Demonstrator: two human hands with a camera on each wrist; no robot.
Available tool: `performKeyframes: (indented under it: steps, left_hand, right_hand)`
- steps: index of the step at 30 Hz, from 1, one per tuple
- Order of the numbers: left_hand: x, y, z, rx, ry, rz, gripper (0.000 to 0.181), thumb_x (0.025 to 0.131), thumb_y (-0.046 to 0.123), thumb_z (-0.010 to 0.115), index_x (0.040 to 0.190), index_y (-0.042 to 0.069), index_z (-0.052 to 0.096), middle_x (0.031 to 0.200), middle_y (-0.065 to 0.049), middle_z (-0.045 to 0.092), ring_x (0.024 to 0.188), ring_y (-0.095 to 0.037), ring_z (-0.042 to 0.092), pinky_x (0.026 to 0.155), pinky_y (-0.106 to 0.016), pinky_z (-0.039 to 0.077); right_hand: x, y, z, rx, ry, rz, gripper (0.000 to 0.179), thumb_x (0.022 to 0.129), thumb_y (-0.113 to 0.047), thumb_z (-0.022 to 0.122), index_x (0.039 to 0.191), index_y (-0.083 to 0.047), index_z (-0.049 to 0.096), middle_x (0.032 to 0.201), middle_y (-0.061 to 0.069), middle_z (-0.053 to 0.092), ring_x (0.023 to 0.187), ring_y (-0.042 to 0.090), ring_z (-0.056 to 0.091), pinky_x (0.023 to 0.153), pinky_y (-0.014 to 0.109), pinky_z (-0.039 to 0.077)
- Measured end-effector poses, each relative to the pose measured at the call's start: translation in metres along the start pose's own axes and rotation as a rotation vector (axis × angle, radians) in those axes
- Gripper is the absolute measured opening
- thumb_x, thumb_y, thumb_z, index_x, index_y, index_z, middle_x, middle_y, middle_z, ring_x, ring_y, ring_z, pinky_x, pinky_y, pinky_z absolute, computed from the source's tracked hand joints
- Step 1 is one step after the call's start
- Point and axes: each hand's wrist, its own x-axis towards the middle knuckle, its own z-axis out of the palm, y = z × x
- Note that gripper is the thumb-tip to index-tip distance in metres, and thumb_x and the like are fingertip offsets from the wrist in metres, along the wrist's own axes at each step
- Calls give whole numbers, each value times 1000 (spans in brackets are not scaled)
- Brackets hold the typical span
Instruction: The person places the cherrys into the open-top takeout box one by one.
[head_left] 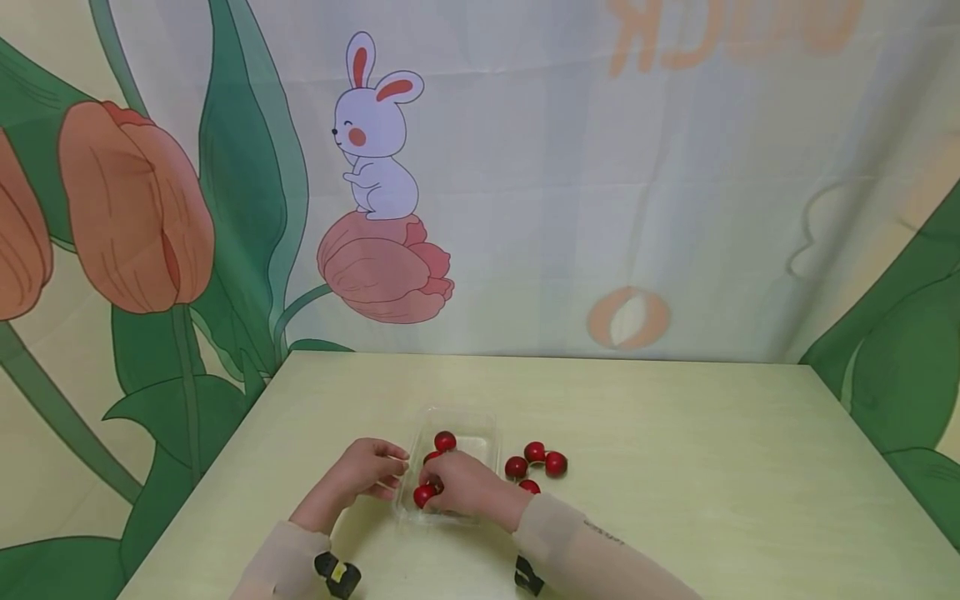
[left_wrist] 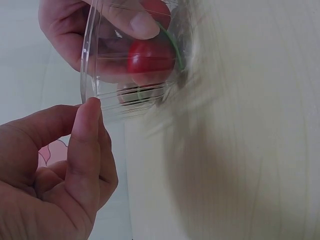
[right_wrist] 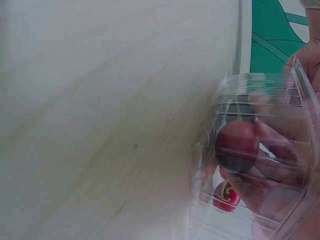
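A clear plastic box [head_left: 476, 444] stands on the table with red cherries in it. My left hand [head_left: 367, 468] is at its left side; in the left wrist view, thumb and finger pinch the rim [left_wrist: 86, 60]. Inside the box is my right hand [head_left: 467, 482], its fingers curled round a cherry [head_left: 424, 496] near the front; the left wrist view shows the thumb by a green stem [left_wrist: 176, 50]. Another cherry [head_left: 445, 441] lies towards the back of the box. The right hand partly covers a cherry [head_left: 432, 457] between them.
Several cherries [head_left: 556, 463] lie on the table [head_left: 675, 467] just right of the box, some joined by stems. Behind the table hangs a printed cloth [head_left: 517, 208] with a rabbit and tulips. Dark straps [head_left: 339, 575] hang below the sleeves.
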Motion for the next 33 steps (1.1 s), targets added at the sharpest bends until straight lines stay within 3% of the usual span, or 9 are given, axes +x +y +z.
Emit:
performKeyframes:
  steps: [15,23,33]
  left_hand:
    - [-2,2,0,17,-2,2,25,97,9,64,116,-8,66,93,-16,70,70,-16,63,61,-27,62]
    - [0,0,-4,11,-46,7,24,98,7,62,115,-9,65,91,-12,69,71,-16,65,63,-26,63]
    - [-3,3,-1,-6,-13,-4,25,97,7,64,116,-9,65,93,-15,69,70,-16,63,60,-26,62]
  right_hand:
    - [0,2,0,19,-11,-10,20,87,-19,82,104,-12,76,90,-5,72,74,1,54,76,14,51]
    - [-1,0,-4,20,-13,-15,20,87,-19,82,105,-12,76,91,-4,73,75,2,55,76,15,52]
    - [-8,4,-24,3,10,-19,23,90,-16,77,112,-8,76,107,3,77,95,14,67,85,22,56]
